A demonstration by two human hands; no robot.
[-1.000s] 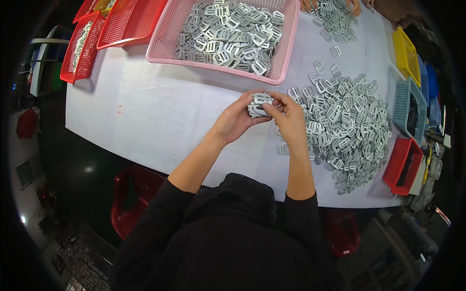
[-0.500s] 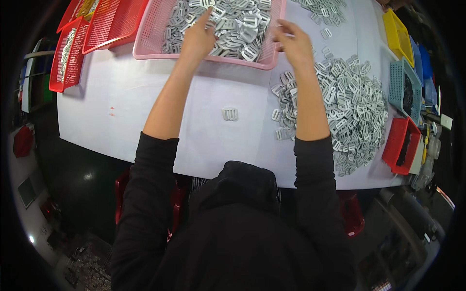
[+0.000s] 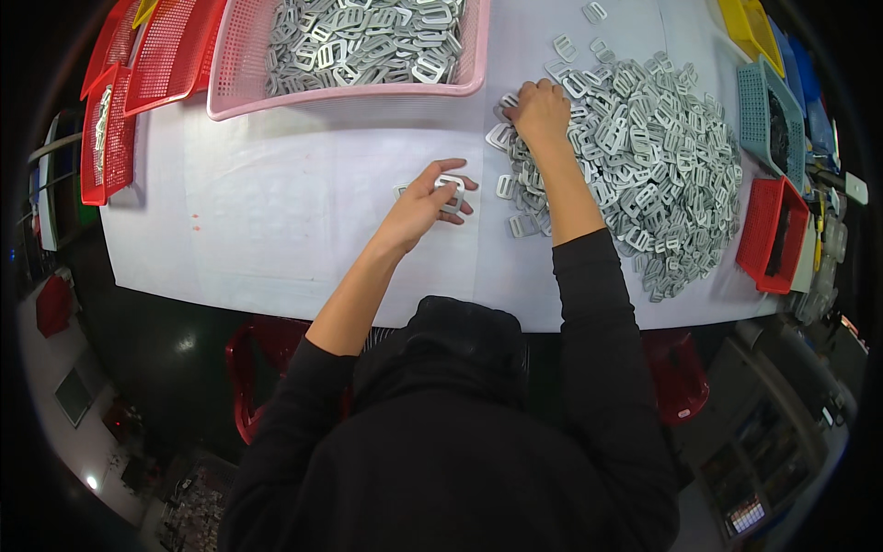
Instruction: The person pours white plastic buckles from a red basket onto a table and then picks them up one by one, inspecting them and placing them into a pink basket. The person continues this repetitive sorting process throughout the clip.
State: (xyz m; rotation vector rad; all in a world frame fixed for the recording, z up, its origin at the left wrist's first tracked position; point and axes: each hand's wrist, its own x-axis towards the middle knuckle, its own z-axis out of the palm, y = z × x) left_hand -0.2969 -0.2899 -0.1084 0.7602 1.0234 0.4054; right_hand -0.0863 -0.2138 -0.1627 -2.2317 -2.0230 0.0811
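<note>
Between the thumb and fingers of my left hand (image 3: 425,208) is a silver metal slide buckle (image 3: 450,190), held a little above the white table. Part of another buckle (image 3: 400,191) shows beside that hand, on the tabletop. My right hand (image 3: 543,112) reaches to the upper left edge of a large heap of the same buckles (image 3: 653,166). Its fingers are curled down among them, and what they grip is hidden. One buckle (image 3: 499,136) lies close to its thumb side. A pink plastic basket (image 3: 349,92) full of buckles stands beyond my left hand.
Red baskets (image 3: 175,55) stand at the far left, a narrow red one (image 3: 110,156) with light pieces. Along the right edge are a yellow bin (image 3: 750,37), a blue-grey basket (image 3: 759,110) and a red basket (image 3: 768,230). Loose buckles (image 3: 594,11) lie beyond the heap.
My left hand has come from the pink basket down to the table and holds a buckle. My right hand has moved from the basket's right side onto the heap. The view has shifted slightly.
</note>
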